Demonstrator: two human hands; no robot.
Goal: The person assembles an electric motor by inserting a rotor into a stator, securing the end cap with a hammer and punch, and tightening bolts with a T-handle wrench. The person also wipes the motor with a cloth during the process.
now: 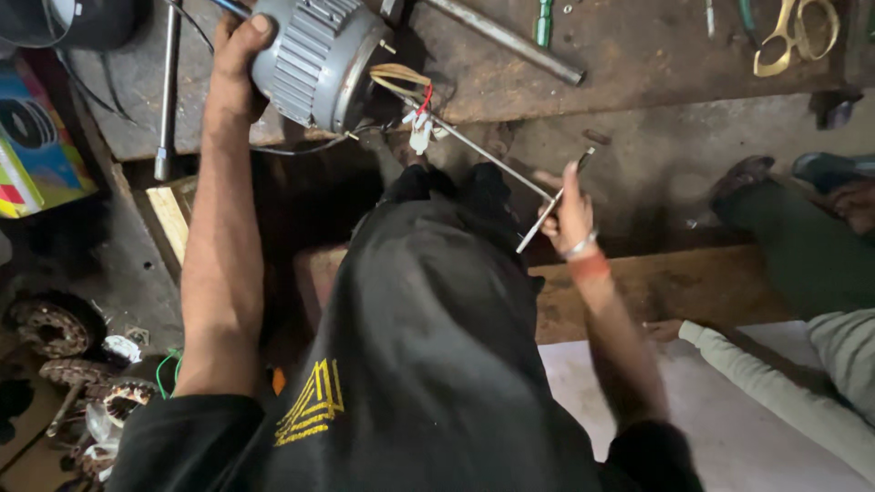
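My left hand grips the side of a grey ribbed electric motor resting on the edge of a worn workbench. Yellow, red and white wires hang from the motor's open end. My right hand holds thin metal rods; one long rod runs from the hand up to the motor's face. An orange band and a metal bangle sit on that wrist. My black shirt fills the lower middle of the view.
On the bench lie a long steel bar, a green-handled screwdriver and yellow-handled scissors. Another person's legs and feet are at the right. Copper motor windings lie at lower left, a colourful box at left.
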